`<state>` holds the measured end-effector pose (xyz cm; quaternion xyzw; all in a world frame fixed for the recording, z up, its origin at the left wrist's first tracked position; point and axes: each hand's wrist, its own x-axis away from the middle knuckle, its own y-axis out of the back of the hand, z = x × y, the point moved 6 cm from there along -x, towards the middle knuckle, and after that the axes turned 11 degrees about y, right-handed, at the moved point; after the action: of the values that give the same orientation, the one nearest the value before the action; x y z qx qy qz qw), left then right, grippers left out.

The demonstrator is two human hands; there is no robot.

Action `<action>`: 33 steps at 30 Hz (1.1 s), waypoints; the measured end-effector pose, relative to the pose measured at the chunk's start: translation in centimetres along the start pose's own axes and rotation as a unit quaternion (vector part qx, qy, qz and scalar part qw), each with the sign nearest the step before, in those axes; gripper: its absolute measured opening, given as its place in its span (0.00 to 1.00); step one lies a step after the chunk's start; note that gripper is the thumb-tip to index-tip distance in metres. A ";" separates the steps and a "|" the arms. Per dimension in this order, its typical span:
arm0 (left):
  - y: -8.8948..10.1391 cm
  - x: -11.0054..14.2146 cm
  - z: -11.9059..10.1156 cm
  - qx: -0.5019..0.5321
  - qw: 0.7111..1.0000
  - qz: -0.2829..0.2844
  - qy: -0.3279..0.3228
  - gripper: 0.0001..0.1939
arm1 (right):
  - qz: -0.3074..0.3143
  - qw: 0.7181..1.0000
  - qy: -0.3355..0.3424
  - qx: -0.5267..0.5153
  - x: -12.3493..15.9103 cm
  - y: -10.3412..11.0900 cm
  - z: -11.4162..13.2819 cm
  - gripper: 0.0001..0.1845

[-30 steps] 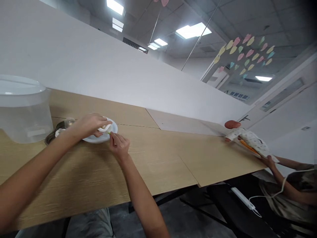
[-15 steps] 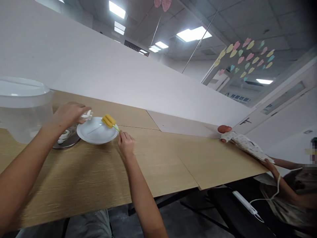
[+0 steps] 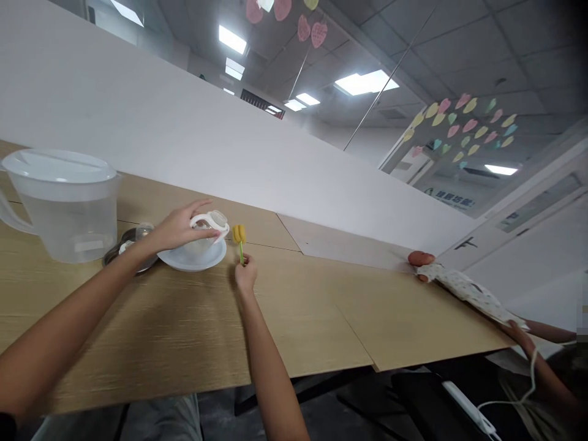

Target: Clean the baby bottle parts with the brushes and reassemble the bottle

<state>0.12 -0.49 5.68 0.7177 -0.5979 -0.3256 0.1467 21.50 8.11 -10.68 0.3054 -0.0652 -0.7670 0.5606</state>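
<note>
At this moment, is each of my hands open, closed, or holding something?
Left hand: holding a clear container with white parts.
Right hand: holding a yellow sponge brush by its green handle.

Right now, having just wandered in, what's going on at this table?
A person sits working with both hands. The fingers of the left hand hold a clear container with a white handle over a white bowl. The right hand holds a yellow sponge brush upright by its green stem, just right of the bowl. A clear pitcher stands at the left; at the far right, another person's hand touches a doll-like figure.
</note>
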 end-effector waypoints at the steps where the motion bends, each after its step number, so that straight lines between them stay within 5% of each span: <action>1: -0.3 0.1 0.0 0.001 1.000 0.005 0.011 0.50 | 0.016 1.000 0.001 0.002 0.0 -0.4 -0.3 0.20; 5: -1.3 0.3 0.1 -0.001 0.999 0.033 0.024 0.56 | 0.043 0.999 0.008 0.014 0.1 -1.2 -0.8 0.21; 13: -1.6 -0.3 1.0 -0.172 0.985 0.001 0.010 0.49 | 0.051 0.998 0.035 0.033 0.1 -1.5 -0.8 0.22; 18: -1.7 -0.3 0.6 -0.325 0.939 -0.062 -0.095 0.25 | 0.052 0.996 0.058 0.043 0.2 -1.5 -0.5 0.20; 21: -2.1 -0.3 0.6 -0.363 0.917 -0.078 -0.145 0.21 | 0.060 0.995 0.068 0.052 0.2 -1.6 -0.3 0.20; 24: -1.7 -0.5 0.9 -0.309 0.937 -0.090 -0.135 0.21 | 0.066 0.993 0.072 0.062 0.3 -1.6 -0.1 0.20; 27: -0.5 -1.0 1.7 -0.156 0.984 -0.084 -0.032 0.28 | 0.065 0.992 0.083 0.072 0.4 -1.4 0.2 0.21; 30: -0.2 -0.9 2.0 -0.012 0.998 -0.013 0.066 0.38 | 0.066 0.991 0.090 0.080 0.6 -1.3 0.4 0.22; 33: -0.7 0.0 0.9 -0.044 0.994 0.057 0.083 0.42 | 0.076 0.990 0.080 0.082 0.7 -1.2 0.5 0.21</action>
<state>0.05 -0.16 4.58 0.6995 -0.6088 -0.2819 0.2461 20.09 7.78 -11.07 0.4048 -0.1056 -0.6870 0.5942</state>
